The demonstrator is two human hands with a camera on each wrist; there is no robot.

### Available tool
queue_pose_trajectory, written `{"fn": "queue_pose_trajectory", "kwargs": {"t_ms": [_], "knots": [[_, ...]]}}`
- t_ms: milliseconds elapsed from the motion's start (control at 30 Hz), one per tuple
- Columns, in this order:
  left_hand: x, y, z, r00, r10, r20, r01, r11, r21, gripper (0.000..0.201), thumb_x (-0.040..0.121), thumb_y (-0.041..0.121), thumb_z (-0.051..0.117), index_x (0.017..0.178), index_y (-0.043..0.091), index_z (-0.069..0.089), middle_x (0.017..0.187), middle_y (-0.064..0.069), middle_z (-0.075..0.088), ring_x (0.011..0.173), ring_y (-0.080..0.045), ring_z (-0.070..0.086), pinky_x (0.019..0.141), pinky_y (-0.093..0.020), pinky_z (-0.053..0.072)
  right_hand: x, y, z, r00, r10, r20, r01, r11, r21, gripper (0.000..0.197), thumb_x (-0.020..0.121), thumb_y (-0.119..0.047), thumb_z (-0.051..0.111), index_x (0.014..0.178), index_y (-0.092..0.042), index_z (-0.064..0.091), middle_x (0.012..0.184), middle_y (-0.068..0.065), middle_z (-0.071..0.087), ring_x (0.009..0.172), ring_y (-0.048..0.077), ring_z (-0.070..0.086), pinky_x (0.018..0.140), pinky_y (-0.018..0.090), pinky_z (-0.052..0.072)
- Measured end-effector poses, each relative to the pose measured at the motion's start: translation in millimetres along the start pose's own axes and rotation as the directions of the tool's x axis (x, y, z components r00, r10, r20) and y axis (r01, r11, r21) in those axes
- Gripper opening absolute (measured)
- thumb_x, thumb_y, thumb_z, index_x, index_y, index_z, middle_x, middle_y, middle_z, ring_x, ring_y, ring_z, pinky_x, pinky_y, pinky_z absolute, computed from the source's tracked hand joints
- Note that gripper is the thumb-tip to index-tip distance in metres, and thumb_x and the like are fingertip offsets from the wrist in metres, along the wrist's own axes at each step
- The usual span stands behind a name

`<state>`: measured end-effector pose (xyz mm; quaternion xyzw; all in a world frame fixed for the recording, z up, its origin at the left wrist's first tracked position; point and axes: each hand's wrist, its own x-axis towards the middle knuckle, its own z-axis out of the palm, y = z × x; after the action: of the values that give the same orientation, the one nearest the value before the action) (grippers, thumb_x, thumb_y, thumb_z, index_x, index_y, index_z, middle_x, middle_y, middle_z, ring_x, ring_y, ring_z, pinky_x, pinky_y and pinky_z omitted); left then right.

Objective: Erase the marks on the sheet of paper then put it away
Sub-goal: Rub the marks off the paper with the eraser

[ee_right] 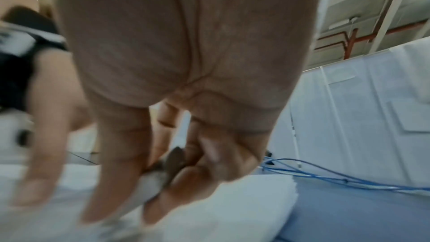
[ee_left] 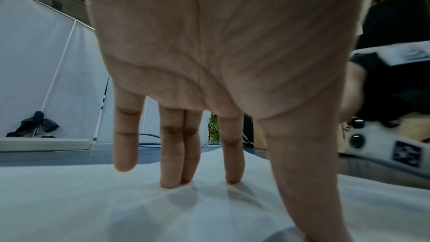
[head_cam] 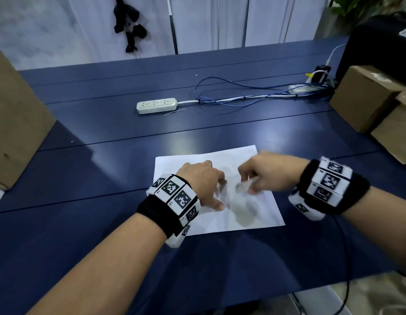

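While blurred with motion, right hand over the middle of the sheet of paper, fingers curled down and pinched round a small pale eraser whose tip meets the page; same grip seen from the right wrist, thumb on one side, bent fingers on the other, shape of the eraser too smeared to make out. Left hand planted on the left part of the sheet, fingers straight and spread, middle, ring and index tips pressing the paper, little finger lifted just clear, thumb reaching down toward the near edge with its tip cut off at the bottom of the left wrist view. Sheet lying flat on the dark blue table, near the front edge, slightly rotated, its left margin partly hidden under the left wristband. Faint grey smudge on the page below the eraser; hard to tell mark from shadow. Farther back, well apart from the sheet: white power strip, blue cable looping to the right, cardboard boxes at the right edge and another cardboard box at the left, both cut off by the frame.
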<state>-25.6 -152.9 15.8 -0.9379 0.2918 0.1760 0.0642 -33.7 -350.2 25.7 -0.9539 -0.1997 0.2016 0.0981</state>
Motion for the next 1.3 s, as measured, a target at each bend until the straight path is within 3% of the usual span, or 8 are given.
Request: {"fn": "queue_pose_trajectory", "kwargs": {"t_ms": [133, 333, 533, 667, 767, 967, 1167, 1300], "knots": [[1.9, -0.1, 1.0, 1.000, 0.004, 0.011, -0.004, 1.000, -0.021, 0.069, 0.073, 0.065, 0.071, 0.132, 0.034, 0.052, 0.120, 0.002, 0.048, 0.107, -0.019, 0.056, 0.080, -0.032, 0.043, -22.7, -18.2, 11.8, 0.966, -0.106, 0.234, 0.098, 0.994, 0.045, 0.017, 0.071, -0.026, 0.078, 0.079, -0.029, 0.063, 0.068, -0.008, 0.062, 0.062, 0.005, 0.053, 0.059, 0.022, 0.044], [0.6, 2.1, 0.2, 1.000, -0.018, 0.007, 0.018, 1.000, -0.002, 0.067, 0.073, 0.071, 0.066, 0.128, 0.036, 0.052, 0.119, 0.003, 0.047, 0.106, -0.019, 0.056, 0.072, -0.031, 0.039, 12.3, 11.1, -7.3, 0.988, 0.092, -0.124, -0.101, 0.993, -0.061, 0.019, 0.076, -0.033, 0.074, 0.090, -0.028, 0.063, 0.070, -0.014, 0.053, 0.084, 0.016, 0.056, 0.068, 0.028, 0.047], [3.0, 1.7, 1.8, 1.000, -0.026, 0.008, 0.026, 0.999, -0.019, 0.071, 0.068, 0.072, 0.070, 0.127, 0.036, 0.054, 0.116, 0.004, 0.047, 0.104, -0.019, 0.057, 0.071, -0.031, 0.039, -25.0, -11.9, 10.1, 0.966, -0.117, 0.229, 0.106, 0.992, 0.063, 0.019, 0.071, -0.021, 0.077, 0.074, -0.031, 0.061, 0.071, -0.006, 0.064, 0.065, 0.006, 0.056, 0.061, 0.025, 0.048], [3.2, 5.1, -1.1, 1.000, -0.019, 0.010, 0.019, 1.000, -0.004, 0.068, 0.071, 0.070, 0.068, 0.127, 0.035, 0.054, 0.117, 0.003, 0.048, 0.106, -0.020, 0.055, 0.074, -0.031, 0.037, 2.9, 8.2, -3.5, 0.998, 0.041, -0.041, -0.043, 0.997, -0.064, 0.019, 0.076, -0.033, 0.074, 0.091, -0.028, 0.064, 0.070, -0.010, 0.058, 0.075, 0.013, 0.054, 0.068, 0.029, 0.048], [1.7, 4.7, -0.3, 1.000, -0.010, -0.002, 0.010, 1.000, 0.005, 0.066, 0.073, 0.070, 0.067, 0.127, 0.034, 0.054, 0.118, 0.002, 0.048, 0.108, -0.020, 0.054, 0.078, -0.032, 0.037, 9.6, 19.3, -7.7, 0.987, 0.087, -0.138, -0.100, 0.991, -0.085, 0.018, 0.077, -0.035, 0.072, 0.083, -0.033, 0.055, 0.069, -0.013, 0.053, 0.082, 0.019, 0.053, 0.074, 0.035, 0.051], [5.3, 4.9, 3.7, 0.999, 0.049, -0.015, -0.049, 0.999, 0.015, 0.060, 0.074, 0.065, 0.070, 0.118, 0.025, 0.059, 0.120, 0.001, 0.047, 0.110, -0.021, 0.051, 0.082, -0.033, 0.040, -28.4, -7.2, 12.6, 0.961, -0.114, 0.251, 0.092, 0.991, 0.096, 0.016, 0.072, -0.020, 0.072, 0.078, -0.029, 0.061, 0.073, -0.002, 0.067, 0.067, 0.012, 0.061, 0.063, 0.029, 0.051], [4.6, 7.5, 1.4, 0.999, 0.048, -0.012, -0.047, 0.999, 0.014, 0.057, 0.076, 0.062, 0.070, 0.118, 0.025, 0.060, 0.117, 0.004, 0.051, 0.106, -0.019, 0.055, 0.076, -0.031, 0.039, 6.0, 15.6, -6.8, 0.989, 0.081, -0.121, -0.087, 0.995, -0.046, 0.018, 0.077, -0.032, 0.073, 0.082, -0.033, 0.056, 0.070, -0.014, 0.052, 0.083, 0.016, 0.050, 0.072, 0.032, 0.048], [3.9, 5.1, 3.4, 0.998, 0.053, -0.021, -0.053, 0.999, 0.006, 0.063, 0.076, 0.063, 0.069, 0.126, 0.026, 0.057, 0.120, 0.004, 0.051, 0.107, -0.020, 0.056, 0.076, -0.031, 0.040, -19.1, -2.0, 4.2, 0.990, -0.060, 0.131, 0.059, 0.998, 0.016, 0.022, 0.075, -0.021, 0.073, 0.072, -0.033, 0.055, 0.067, -0.008, 0.061, 0.066, 0.004, 0.053, 0.059, 0.018, 0.042]]}}
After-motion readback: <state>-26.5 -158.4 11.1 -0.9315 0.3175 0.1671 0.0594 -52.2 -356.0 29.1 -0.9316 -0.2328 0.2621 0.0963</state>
